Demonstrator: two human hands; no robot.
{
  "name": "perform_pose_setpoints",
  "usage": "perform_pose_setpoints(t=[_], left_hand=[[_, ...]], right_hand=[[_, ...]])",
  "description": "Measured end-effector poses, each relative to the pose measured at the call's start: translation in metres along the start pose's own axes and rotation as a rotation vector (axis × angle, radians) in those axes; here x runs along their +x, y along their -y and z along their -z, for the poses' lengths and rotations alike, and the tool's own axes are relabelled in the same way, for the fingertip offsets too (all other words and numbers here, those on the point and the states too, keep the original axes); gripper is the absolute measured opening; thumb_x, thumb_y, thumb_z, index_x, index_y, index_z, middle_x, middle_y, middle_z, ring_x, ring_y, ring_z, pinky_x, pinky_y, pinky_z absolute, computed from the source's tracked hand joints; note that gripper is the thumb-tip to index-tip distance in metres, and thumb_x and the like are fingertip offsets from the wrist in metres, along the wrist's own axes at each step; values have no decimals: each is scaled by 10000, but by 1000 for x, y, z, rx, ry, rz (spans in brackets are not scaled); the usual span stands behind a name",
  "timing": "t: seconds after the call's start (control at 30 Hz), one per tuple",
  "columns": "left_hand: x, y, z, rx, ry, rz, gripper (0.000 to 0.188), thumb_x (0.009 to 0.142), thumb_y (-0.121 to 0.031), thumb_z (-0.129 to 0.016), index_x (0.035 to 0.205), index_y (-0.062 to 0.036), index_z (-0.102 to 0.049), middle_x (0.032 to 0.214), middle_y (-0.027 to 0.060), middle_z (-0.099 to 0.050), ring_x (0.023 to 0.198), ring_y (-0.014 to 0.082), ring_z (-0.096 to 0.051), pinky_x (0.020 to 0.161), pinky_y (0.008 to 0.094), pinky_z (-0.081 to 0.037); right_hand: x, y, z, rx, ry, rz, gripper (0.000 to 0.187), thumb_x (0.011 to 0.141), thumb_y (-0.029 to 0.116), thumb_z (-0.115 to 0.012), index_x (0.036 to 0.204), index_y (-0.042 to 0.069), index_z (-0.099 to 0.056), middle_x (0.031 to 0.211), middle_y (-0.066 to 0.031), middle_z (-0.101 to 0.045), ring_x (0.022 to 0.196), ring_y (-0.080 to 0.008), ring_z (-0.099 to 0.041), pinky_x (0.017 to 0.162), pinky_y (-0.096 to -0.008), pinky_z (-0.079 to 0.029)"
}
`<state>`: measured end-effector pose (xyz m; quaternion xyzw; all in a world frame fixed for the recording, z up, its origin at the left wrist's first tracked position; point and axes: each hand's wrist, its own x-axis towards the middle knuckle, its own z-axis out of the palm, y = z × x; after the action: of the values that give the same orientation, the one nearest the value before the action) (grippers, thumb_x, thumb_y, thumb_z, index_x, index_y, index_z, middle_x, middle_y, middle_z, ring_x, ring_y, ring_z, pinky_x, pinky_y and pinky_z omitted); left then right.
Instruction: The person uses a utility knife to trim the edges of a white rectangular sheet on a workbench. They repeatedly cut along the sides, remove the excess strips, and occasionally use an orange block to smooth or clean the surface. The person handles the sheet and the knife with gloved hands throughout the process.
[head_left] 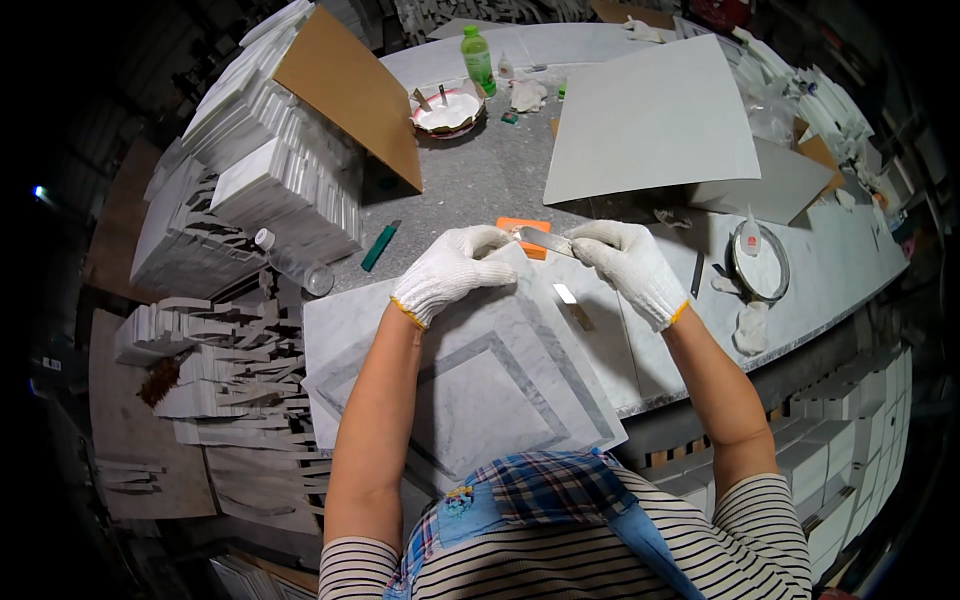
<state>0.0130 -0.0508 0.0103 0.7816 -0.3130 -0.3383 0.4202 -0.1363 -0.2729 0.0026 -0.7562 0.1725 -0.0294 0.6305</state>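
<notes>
Both my hands wear white knitted gloves. My left hand is closed on the upper corner of a white marble tile with grey inlaid bands. The tile leans towards me at the table's edge. My right hand pinches a flat metal putty knife, its blade pointing left towards that corner. A little white matter shows near the blade's tip; whether it touches the tile I cannot tell. Behind the blade lies an orange block. A small metal strip rests on the table below my right hand.
Tile stacks and a brown board stand at left. Nearby lie a green utility knife and a clear bottle. Farther back are a paste bowl and green bottle. At right are a white panel and paste dish.
</notes>
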Motion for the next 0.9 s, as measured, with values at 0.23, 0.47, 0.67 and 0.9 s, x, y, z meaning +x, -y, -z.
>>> perform_pose_setpoints(t=[0.23, 0.47, 0.67, 0.9], left_hand=[[1, 3, 0, -9, 1, -1, 680, 757, -258, -827, 1330, 53, -632, 1264, 146, -689, 1179, 220, -627, 1057, 331, -456], [0, 1, 0, -13, 10, -1, 708, 748, -280, -825, 1335, 60, -624, 1273, 153, -685, 1192, 234, -624, 1063, 338, -454], [-1, -2, 0, 30, 11, 11, 722, 738, -300, -829, 1327, 64, -626, 1290, 177, -678, 1212, 262, -622, 1073, 352, -452], [-2, -8, 2, 80, 14, 20, 738, 743, -303, -816, 1341, 76, -611, 1318, 194, -665, 1248, 276, -613, 1087, 356, -448]], right_hand=[[3, -3, -1, -96, -29, 94, 332, 938, 231, -636, 1140, -10, -746, 882, -55, -722, 692, -88, -561, 642, -273, -482], [3, -4, 0, -168, -31, 133, 351, 937, 250, -630, 1131, -22, -737, 952, -105, -753, 786, -140, -642, 736, -304, -520], [0, -2, 0, -179, -52, 161, 345, 943, 253, -630, 1121, -21, -742, 967, -112, -756, 816, -157, -659, 763, -311, -526], [1, -2, 2, -184, -91, 163, 326, 939, 239, -652, 1120, -15, -745, 985, -108, -760, 823, -156, -665, 774, -300, -527]])
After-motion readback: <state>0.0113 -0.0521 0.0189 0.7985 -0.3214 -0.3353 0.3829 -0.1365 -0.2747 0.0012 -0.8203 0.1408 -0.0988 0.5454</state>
